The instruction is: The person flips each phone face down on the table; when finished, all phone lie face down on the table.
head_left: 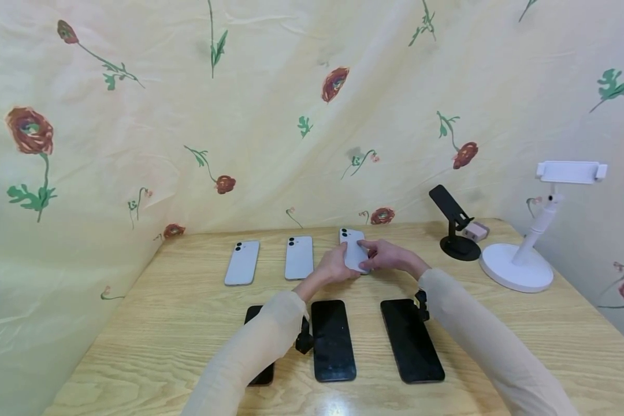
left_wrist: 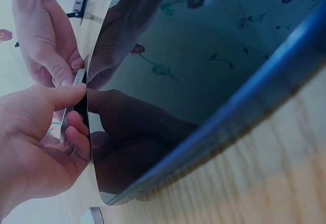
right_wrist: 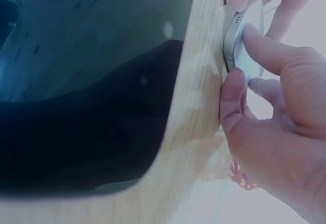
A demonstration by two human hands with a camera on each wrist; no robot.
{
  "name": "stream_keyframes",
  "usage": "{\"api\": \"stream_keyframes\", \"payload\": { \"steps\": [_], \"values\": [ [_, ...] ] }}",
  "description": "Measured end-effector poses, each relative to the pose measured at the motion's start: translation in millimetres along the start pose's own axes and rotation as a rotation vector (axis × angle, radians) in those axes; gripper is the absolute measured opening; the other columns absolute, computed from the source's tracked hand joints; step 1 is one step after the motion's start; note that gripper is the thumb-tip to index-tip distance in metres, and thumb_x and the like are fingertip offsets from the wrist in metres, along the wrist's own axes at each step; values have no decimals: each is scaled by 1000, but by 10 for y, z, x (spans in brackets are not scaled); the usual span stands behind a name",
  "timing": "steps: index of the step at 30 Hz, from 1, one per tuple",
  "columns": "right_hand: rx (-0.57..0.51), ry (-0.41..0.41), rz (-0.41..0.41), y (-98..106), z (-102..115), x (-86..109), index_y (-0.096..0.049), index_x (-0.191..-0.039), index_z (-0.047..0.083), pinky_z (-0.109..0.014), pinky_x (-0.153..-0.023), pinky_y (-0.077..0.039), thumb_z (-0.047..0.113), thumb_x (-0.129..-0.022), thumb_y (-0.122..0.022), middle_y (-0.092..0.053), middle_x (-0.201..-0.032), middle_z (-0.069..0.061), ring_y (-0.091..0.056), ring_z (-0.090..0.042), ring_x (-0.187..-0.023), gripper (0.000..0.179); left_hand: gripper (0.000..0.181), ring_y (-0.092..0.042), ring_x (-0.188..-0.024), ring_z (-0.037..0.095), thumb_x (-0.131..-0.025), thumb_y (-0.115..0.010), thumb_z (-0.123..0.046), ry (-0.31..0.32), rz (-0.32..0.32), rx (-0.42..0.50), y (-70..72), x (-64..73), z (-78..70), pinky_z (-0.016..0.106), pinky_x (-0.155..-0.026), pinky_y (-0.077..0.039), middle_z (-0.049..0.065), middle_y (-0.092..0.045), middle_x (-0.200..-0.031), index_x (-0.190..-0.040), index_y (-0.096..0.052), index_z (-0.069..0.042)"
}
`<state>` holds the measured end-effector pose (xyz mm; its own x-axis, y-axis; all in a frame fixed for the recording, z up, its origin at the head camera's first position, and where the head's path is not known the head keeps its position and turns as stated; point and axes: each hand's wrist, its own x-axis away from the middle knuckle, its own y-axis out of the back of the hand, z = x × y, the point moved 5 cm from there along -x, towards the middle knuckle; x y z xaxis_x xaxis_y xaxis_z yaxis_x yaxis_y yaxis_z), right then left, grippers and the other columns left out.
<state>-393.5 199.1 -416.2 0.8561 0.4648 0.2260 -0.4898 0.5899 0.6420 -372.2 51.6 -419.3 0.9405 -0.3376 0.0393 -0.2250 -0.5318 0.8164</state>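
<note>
Hands (head_left: pixel 335 267) (head_left: pixel 389 256) over wooden table (head_left: pixel 177 323), floral backdrop (head_left: pixel 270 115)

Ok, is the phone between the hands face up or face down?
Face down: the head view shows the back of the white phone, camera lenses at its far end.

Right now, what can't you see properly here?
Leftmost black phone: head view, its middle hidden by the left sleeve.
Held white phone: head view, edges partly covered by the left hand and right hand.
Large black phone: right wrist view, cut off by left edge.
Pale object: left wrist view, cut off at the bottom.
</note>
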Motion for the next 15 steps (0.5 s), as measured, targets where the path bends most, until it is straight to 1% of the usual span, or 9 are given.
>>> {"api": "stream_keyframes", "payload": {
  "steps": [4, 6, 11, 13, 15],
  "values": [
    [14, -2, 1, -11, -17, -22, -27, -155, -4, -32, -74, -44, 13, -95, -69, -57, -102, -15, -53, -25, -86, 74, 89, -48, -131, 30, -87, -80, -27, 0, 5, -25, 11, 14, -14, 37, -104, -41, 19, -45, -149, -155, -30, 2],
    [22, -5, -1, -11, -17, -28, -28, -155, -3, -33, -75, -44, 13, -95, -69, -58, -106, -17, -54, -26, -89, 74, 88, -50, -129, 31, -86, -80, -29, -7, 3, -49, 21, 20, -26, 38, -103, -42, 20, -48, -147, -154, -33, 2],
    [52, -11, -10, -15, 1, -26, -29, -154, -4, -38, -87, -45, 15, -95, -70, -57, -125, -27, -53, -30, -102, 74, 86, -53, -124, 31, -86, -79, -36, 1, 0, -121, 34, 30, -31, 37, -99, -45, 20, -54, -141, -151, -38, 2],
    [58, -11, -11, -19, 8, -23, -29, -154, -4, -41, -91, -44, 15, -95, -70, -55, -129, -29, -53, -31, -104, 74, 85, -55, -120, 29, -86, -79, -38, 10, 1, -140, 34, 29, -24, 35, -96, -46, 19, -56, -139, -151, -39, 1],
    [72, -9, -9, -22, 15, -15, -29, -154, -5, -42, -92, -44, 15, -95, -70, -55, -128, -29, -53, -31, -104, 75, 84, -56, -114, 28, -87, -78, -39, 21, 6, -146, 27, 24, -14, 33, -90, -48, 18, -57, -137, -152, -40, -1]
  ]
}}
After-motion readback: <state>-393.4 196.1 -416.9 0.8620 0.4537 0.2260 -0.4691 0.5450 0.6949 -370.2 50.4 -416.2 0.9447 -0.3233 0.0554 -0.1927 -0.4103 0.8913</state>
